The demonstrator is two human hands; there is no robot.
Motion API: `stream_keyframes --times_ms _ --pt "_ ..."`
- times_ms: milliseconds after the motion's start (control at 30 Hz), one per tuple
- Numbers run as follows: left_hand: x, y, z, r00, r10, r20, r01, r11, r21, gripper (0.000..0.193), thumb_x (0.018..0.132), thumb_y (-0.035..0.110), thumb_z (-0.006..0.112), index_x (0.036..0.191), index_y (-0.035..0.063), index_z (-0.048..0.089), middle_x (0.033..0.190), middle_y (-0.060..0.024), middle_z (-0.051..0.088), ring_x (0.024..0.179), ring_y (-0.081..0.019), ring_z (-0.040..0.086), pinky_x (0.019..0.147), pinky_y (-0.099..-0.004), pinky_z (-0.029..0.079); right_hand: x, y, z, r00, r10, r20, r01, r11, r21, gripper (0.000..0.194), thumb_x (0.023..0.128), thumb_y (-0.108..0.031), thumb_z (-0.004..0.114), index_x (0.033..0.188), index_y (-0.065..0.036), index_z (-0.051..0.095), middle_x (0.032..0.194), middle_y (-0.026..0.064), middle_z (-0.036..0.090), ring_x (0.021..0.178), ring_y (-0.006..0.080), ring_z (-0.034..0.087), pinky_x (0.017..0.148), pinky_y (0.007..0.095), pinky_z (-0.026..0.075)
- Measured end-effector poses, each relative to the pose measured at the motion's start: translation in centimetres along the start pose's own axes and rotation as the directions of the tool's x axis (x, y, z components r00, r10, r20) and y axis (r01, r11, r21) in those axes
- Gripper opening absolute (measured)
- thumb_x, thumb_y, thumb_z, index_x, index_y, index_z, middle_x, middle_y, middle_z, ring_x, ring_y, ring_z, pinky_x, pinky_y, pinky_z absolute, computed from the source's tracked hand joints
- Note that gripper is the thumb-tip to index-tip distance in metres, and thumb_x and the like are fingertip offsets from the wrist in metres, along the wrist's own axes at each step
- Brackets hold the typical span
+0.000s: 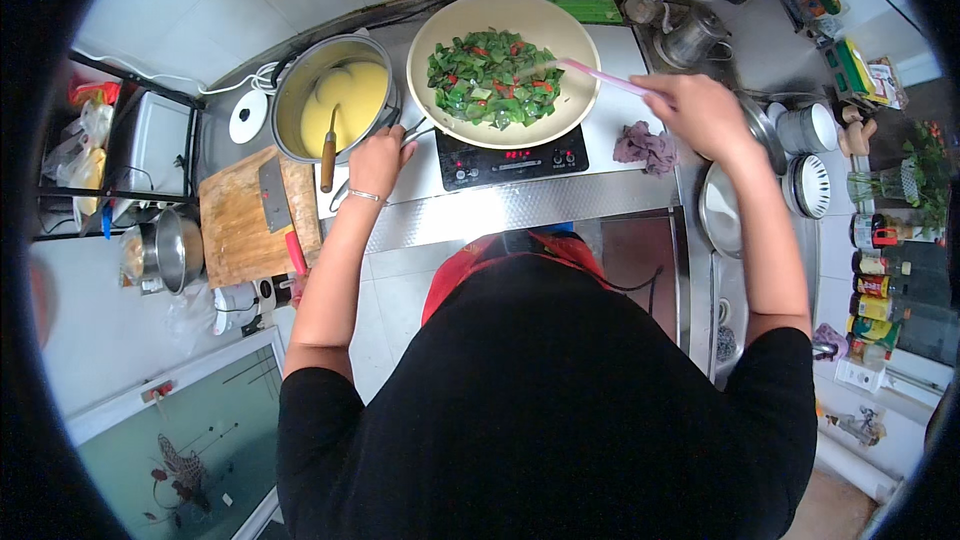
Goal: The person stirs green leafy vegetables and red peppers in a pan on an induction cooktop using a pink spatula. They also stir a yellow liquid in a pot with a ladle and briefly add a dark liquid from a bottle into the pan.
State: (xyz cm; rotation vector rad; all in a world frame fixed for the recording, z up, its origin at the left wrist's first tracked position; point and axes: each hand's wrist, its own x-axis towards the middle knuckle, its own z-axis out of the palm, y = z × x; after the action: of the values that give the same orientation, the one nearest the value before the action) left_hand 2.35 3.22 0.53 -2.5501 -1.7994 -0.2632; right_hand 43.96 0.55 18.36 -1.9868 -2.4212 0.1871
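Note:
A cream-coloured frying pan (pixel 501 11) stands on a black electric cooktop (pixel 517 159), holding chopped green and red vegetables (pixel 491 79). My left hand (pixel 377 163) is closed around the pan's handle (pixel 415 133) at the lower left. In my right hand (pixel 686 109) is a spatula with a pinkish handle (pixel 611 81); its pale, blurred head touches the vegetables at the pan's right side. Left of the pan, a deep metal pot (pixel 285 109) contains yellow liquid (pixel 352 90) and a wooden-handled utensil (pixel 328 157).
A wooden cutting board (pixel 232 217) with a cleaver (pixel 274 195) lies at the left, beside metal bowls (pixel 178 251). A purple cloth (pixel 646 148) lies right of the cooktop. Metal kettle (pixel 691 37), enamel mug (pixel 810 127) and sink (pixel 731 300) are farther right.

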Motion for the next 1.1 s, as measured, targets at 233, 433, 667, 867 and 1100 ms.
stream_keyframes --times_ms 233,433,667,867,1100 --pt "0.4 0.1 0.5 1.000 0.016 0.000 -0.016 0.995 -0.094 0.036 0.094 0.041 0.059 0.086 0.0056 0.059 0.075 -0.0156 0.068 0.069 -0.0354 0.068 0.058 -0.0452 0.054 -1.5 -3.5 4.1 0.991 -0.057 0.122 0.065 0.996 -0.058 0.033 0.091 -0.025 0.062 0.124 -0.027 0.068 0.094 0.0129 0.073 0.085 0.0342 0.070 0.078 0.0465 0.056" --pt "0.5 0.2 -0.2 0.997 -0.027 0.067 0.037 0.987 -0.159 0.038 0.094 0.043 0.059 0.087 0.0058 0.061 0.078 -0.0187 0.068 0.072 -0.0389 0.066 0.061 -0.0479 0.052 2.9 -4.1 6.7 0.997 0.055 -0.048 -0.054 0.998 0.028 0.031 0.098 -0.030 0.055 0.126 -0.027 0.067 0.094 0.0168 0.071 0.083 0.0361 0.069 0.076 0.0483 0.056" --pt "0.4 0.1 0.0 0.998 -0.028 0.049 0.036 0.985 -0.168 0.037 0.094 0.042 0.059 0.088 0.0058 0.062 0.079 -0.0199 0.068 0.073 -0.0396 0.066 0.062 -0.0477 0.053 1.3 -3.6 -0.8 0.986 -0.028 0.163 0.063 0.975 -0.214 0.023 0.094 -0.029 0.061 0.112 -0.023 0.074 0.089 0.0147 0.072 0.082 0.0345 0.070 0.075 0.0445 0.056" --pt "0.7 0.0 0.2 0.999 -0.007 0.043 0.015 0.983 -0.185 0.037 0.095 0.042 0.059 0.088 0.0057 0.061 0.079 -0.0197 0.068 0.073 -0.0395 0.066 0.062 -0.0484 0.052 4.1 -4.7 2.7 0.999 0.047 0.008 -0.044 0.982 -0.184 0.026 0.096 -0.033 0.057 0.112 -0.022 0.074 0.089 0.0149 0.072 0.082 0.0348 0.069 0.075 0.0453 0.056" --pt "0.4 -0.1 0.4 1.000 0.007 0.024 -0.004 0.991 -0.130 0.037 0.095 0.041 0.058 0.086 0.0051 0.060 0.079 -0.0167 0.069 0.071 -0.0363 0.068 0.060 -0.0457 0.054 8.0 -2.9 -2.1 0.952 0.207 0.224 -0.171 0.971 -0.170 0.036 0.095 -0.030 0.056 0.087 0.001 0.072 0.075 0.0198 0.070 0.073 0.0316 0.072 0.074 0.0427 0.056"
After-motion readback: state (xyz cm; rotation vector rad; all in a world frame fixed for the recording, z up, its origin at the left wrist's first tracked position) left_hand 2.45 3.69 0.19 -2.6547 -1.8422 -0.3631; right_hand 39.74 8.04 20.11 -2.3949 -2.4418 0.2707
